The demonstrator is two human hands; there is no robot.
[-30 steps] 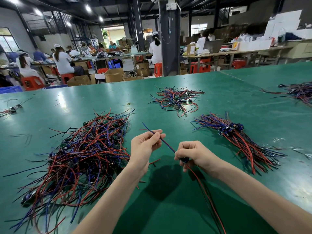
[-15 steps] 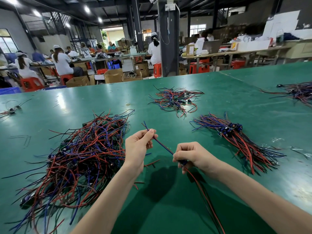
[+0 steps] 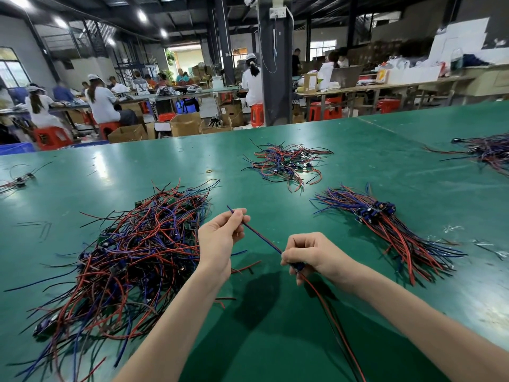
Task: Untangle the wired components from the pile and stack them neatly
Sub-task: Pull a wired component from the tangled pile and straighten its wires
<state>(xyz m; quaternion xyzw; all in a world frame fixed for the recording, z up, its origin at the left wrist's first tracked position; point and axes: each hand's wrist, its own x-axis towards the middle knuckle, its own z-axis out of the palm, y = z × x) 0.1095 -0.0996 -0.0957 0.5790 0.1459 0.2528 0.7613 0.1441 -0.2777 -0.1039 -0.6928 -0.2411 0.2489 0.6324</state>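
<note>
One wired component (image 3: 261, 237) is stretched between my hands above the green table (image 3: 275, 340). My left hand (image 3: 220, 238) pinches its blue and red wires near their far tip. My right hand (image 3: 308, 255) grips its small blue body, and red and black wires trail from there toward me. A big tangled pile (image 3: 124, 257) of red, blue and black wires lies at my left. A neat stack (image 3: 385, 227) of aligned components lies at my right.
A smaller tangle (image 3: 283, 164) lies further back at centre, another wire bundle (image 3: 484, 150) at far right, and a few loose wires (image 3: 16, 181) at far left. Beyond the table's far edge are cardboard boxes, red stools and seated workers.
My left hand has slid a little left and outward along the wires, pulling them straighter. My right hand has held its place on the blue body.
</note>
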